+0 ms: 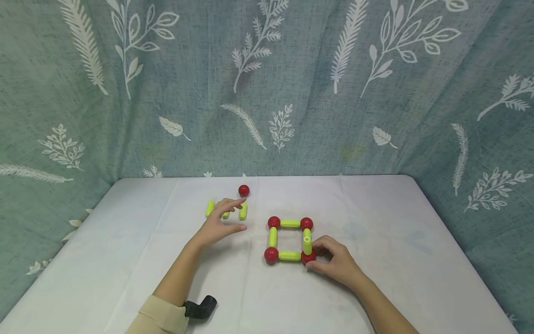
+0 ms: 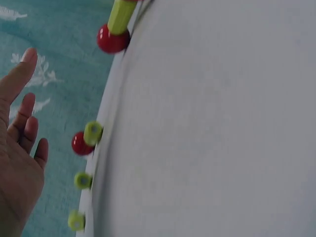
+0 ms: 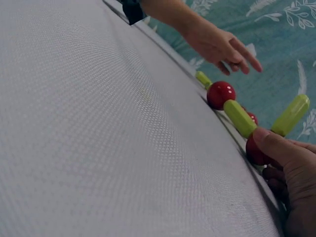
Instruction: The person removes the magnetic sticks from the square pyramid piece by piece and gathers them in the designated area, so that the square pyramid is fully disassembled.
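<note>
A square of red balls and yellow-green rods lies on the table, with a red ball (image 1: 271,255) at its near left corner. My right hand (image 1: 337,262) pinches the near right red ball (image 3: 256,149) between thumb and fingers. From that ball a yellow-green rod (image 3: 291,114) sticks up. To the left, my left hand (image 1: 219,225) hovers over the table with thumb and fingers spread apart, holding nothing. Close by it are loose yellow-green rods, one (image 1: 243,211) near its fingertips, another (image 1: 210,208) beyond the hand, and a third partly hidden behind the fingers.
A loose red ball (image 1: 244,190) lies behind the loose rods, toward the table's far edge. A white cloth covers the table (image 1: 375,208). Behind it hangs a green-blue curtain (image 1: 300,116) with white leaf prints. A black device (image 1: 201,308) is at the left wrist.
</note>
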`<state>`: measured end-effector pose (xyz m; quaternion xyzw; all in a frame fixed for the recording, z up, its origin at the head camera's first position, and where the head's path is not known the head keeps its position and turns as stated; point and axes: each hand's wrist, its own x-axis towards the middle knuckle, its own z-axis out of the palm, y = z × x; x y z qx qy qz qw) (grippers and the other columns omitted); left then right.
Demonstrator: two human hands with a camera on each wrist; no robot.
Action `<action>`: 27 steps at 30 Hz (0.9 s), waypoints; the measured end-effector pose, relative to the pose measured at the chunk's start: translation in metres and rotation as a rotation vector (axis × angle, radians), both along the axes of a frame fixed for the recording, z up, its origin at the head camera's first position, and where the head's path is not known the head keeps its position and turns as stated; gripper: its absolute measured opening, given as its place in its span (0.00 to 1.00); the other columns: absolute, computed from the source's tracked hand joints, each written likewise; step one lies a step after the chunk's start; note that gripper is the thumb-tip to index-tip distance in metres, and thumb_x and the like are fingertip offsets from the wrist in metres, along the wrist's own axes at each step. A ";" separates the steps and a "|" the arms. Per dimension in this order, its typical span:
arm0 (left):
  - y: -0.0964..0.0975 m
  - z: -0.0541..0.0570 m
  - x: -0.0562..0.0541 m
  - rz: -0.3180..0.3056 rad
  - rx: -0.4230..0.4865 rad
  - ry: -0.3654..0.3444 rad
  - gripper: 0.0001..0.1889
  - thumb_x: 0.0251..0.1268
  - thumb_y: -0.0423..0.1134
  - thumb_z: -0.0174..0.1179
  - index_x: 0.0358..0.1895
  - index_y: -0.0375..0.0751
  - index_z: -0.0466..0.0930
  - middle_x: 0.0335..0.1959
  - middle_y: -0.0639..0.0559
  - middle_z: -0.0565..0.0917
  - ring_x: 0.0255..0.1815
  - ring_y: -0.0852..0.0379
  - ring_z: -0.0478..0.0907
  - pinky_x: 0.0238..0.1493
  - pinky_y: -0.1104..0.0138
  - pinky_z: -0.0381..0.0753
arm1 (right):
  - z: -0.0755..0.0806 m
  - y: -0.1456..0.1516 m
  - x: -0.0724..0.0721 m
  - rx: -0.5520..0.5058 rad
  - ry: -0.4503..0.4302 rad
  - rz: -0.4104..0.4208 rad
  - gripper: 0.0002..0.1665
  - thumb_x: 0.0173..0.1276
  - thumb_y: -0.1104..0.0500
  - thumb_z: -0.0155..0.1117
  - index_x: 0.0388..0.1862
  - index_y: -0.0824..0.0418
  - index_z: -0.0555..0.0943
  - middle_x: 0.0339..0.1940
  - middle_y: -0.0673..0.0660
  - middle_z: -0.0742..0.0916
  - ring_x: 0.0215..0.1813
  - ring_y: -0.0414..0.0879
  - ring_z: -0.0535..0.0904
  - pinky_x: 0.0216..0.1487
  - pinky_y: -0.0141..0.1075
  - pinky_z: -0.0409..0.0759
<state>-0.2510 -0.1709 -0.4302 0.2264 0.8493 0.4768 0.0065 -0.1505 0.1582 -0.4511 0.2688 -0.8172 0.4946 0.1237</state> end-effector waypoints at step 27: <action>0.109 -0.002 0.033 -0.347 0.184 -0.046 0.32 0.52 0.33 0.69 0.64 0.40 0.71 0.53 0.42 0.73 0.54 0.46 0.69 0.57 0.44 0.68 | -0.001 -0.001 -0.002 -0.006 0.008 0.012 0.21 0.43 0.70 0.77 0.36 0.65 0.78 0.33 0.55 0.82 0.34 0.49 0.78 0.35 0.38 0.80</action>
